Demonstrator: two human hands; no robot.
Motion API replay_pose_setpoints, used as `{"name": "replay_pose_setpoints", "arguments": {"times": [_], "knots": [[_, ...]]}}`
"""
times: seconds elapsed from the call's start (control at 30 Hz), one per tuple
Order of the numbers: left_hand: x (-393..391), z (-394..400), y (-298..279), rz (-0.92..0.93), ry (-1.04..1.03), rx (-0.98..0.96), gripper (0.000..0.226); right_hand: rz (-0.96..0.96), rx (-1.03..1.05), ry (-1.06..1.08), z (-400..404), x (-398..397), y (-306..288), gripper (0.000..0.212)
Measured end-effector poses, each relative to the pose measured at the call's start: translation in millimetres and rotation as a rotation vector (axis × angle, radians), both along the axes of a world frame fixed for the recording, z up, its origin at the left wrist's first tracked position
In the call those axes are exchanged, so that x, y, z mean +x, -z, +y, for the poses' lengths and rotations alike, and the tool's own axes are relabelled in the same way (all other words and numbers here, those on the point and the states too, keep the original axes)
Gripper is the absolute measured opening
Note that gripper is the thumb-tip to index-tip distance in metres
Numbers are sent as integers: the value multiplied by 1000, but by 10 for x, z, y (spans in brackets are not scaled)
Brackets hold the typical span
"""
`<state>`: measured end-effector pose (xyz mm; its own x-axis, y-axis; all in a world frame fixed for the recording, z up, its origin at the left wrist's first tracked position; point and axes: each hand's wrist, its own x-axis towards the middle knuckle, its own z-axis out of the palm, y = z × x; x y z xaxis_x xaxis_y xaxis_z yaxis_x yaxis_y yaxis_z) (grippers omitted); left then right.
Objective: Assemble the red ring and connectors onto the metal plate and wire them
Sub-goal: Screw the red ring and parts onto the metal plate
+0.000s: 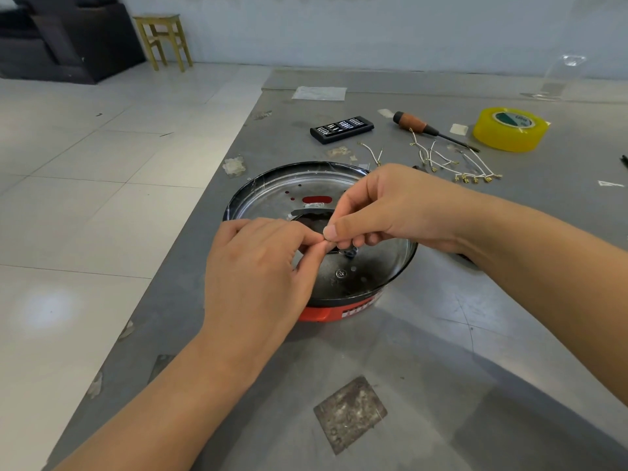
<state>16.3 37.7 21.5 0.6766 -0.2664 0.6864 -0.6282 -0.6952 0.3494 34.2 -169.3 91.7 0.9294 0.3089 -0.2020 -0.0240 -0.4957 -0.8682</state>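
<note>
A round metal plate point(272, 195) with a black rim sits on a red ring base point(317, 313) in the middle of the grey table. Both hands hover over its central opening. My left hand point(258, 266) and my right hand point(390, 209) meet fingertip to fingertip and pinch a small part between them; the part is mostly hidden, with a bit of metal point(350, 250) showing below the fingers. A red slot point(316, 199) shows through the plate at the back. Several white wires with brass connectors point(452, 164) lie behind the plate to the right.
A black bit case point(341, 129), a screwdriver with a wooden handle point(424, 129) and a roll of yellow tape point(511, 129) lie at the back of the table. The table's left edge runs diagonally beside tiled floor. A wooden stool point(163, 39) stands far off.
</note>
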Motion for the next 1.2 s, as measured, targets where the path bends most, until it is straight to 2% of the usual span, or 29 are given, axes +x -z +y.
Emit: {"name": "replay_pose_setpoints", "arguments": {"times": [0.17,0.37,0.43,0.6,0.73,0.87,1.2], "knots": [[12,1,-4,30,-5,25,17,-25,-56,-38,-2,9,-31,6],[-11,8,-72,158,69,-21,17,-5,-111,-15,-42,38,-33,7],[-30,82,-76,154,145,30,23,-16,-187,-39,-83,30,-43,8],[-106,247,-16,82,404,314,31,48,-403,-229,-108,-5,-62,8],[-99,264,35,44,415,393,27,52,-451,-275,-44,19,-15,8],[-83,258,60,13,411,394,20,60,-489,-289,-2,50,-2,7],[-83,262,92,-19,410,382,21,69,-556,-317,58,61,-7,9]]}}
